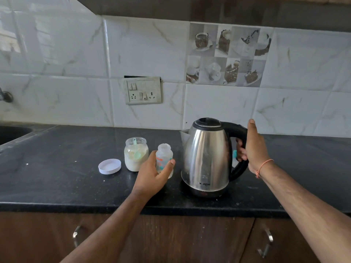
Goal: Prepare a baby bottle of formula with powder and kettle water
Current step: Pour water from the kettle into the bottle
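Note:
A small clear baby bottle (164, 153) with coloured print stands uncapped on the black counter (66, 168), and my left hand (152, 173) is wrapped around its lower half. To its right stands a steel kettle (206, 158) with a black lid and handle. My right hand (250, 145) grips that handle, thumb pointing up. Left of the bottle is an open glass jar of pale powder (135, 154) with a green scoop inside. The jar's white lid (109, 166) lies flat beside it.
A sink (11, 132) sits at the far left of the counter, with a tap (5, 95) on the wall above. A switch and socket plate (143, 90) is on the tiled wall behind. Wooden cabinet doors with metal handles (266, 242) are below the counter edge.

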